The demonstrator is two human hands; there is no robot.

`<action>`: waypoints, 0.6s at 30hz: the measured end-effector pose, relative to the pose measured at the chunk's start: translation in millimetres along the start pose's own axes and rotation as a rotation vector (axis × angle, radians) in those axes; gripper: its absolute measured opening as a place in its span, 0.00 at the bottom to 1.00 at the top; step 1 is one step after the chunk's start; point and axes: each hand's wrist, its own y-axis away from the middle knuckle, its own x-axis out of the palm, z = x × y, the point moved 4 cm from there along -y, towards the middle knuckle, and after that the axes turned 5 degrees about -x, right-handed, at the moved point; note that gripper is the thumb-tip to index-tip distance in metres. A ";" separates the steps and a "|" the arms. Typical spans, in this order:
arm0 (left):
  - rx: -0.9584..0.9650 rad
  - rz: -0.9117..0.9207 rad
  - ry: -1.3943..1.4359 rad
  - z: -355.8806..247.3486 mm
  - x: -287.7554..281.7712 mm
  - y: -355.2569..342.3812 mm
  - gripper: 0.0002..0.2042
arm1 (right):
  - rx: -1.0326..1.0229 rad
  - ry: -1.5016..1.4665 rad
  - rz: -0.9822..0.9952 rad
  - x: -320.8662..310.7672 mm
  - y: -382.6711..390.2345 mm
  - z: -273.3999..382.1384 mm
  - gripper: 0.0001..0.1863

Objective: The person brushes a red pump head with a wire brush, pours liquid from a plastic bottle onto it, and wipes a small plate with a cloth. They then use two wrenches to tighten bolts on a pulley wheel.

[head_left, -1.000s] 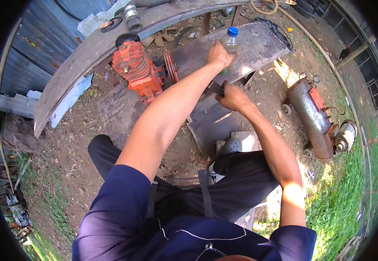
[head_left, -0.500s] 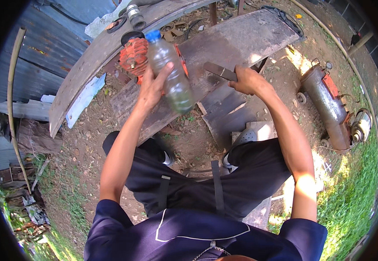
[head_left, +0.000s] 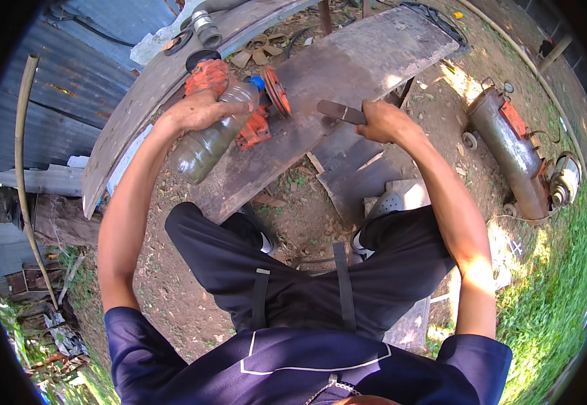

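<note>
My left hand (head_left: 202, 111) is closed around a clear plastic bottle (head_left: 205, 150) with a blue cap (head_left: 257, 83). The bottle is tilted, its cap toward the orange machine and its base toward me; some liquid seems to sit inside. Behind and partly hidden by it stands the orange finned machine (head_left: 207, 75), with an orange wheel (head_left: 276, 92) on its right side and an orange base (head_left: 255, 128) below. In my right hand (head_left: 384, 123) is a dark, flat, blade-like tool (head_left: 340, 112), pointing left over the plank, clear of the machine.
The machine stands on a worn wooden plank (head_left: 347, 67). A long weathered table (head_left: 128, 111) behind it carries a metal cylindrical part (head_left: 205, 28). On the right a rusty tank (head_left: 506, 148) with small wheels lies on the ground. Black cable (head_left: 442, 23) rests at the plank's far end.
My left hand has moved left with the bottle and turned it, so the cap now points right toward the machine and the base hangs lower left. My right hand has barely moved.
</note>
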 end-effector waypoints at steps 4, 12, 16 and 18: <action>-0.077 0.071 -0.298 -18.3 -9.4 1.0 0.37 | -0.017 0.023 -0.077 0.7 4.2 0.3 0.19; -0.086 0.084 -0.420 -27.6 -25.4 -9.3 0.32 | -0.021 0.008 -0.103 -2.8 14.9 3.5 0.17; -0.064 0.065 -0.441 -42.1 -32.8 -8.5 0.32 | 0.006 0.022 -0.068 -3.9 15.2 1.9 0.17; -0.058 0.035 -0.466 -47.6 -35.7 -11.4 0.32 | 0.013 0.015 -0.050 -5.8 16.4 2.6 0.16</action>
